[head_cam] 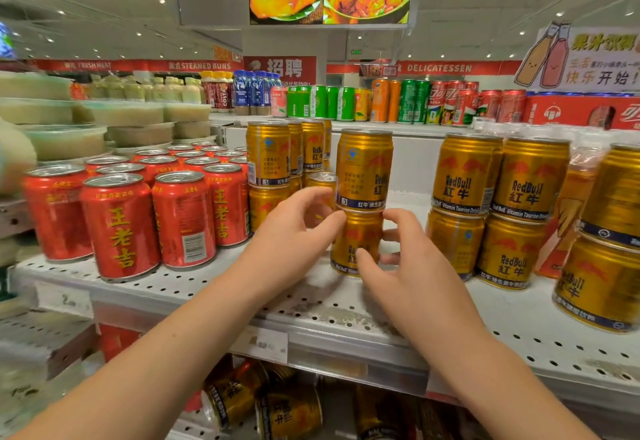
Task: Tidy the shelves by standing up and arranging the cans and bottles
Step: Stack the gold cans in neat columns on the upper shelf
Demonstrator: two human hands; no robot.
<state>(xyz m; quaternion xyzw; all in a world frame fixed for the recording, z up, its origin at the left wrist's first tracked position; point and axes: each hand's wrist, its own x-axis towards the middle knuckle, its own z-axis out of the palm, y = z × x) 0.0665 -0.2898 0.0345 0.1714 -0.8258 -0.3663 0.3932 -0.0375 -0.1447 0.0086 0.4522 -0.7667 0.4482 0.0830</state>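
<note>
Lower gold can upright on shelf, second gold can stacked on top. Lower one gripped by right hand; left hand curled at the seam, grasp unclear. Neighbouring stacks standing already. Left to do, probably: toppled cans on the shelf below.

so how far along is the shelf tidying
Done: the red cans and the gold stacks to the right stand upright on the shelf.
In hand: the left hand and right hand grip the lower gold can of the middle stack, with the upper can resting on it.
Left: the toppled gold cans on the shelf below lie on their sides.
</note>
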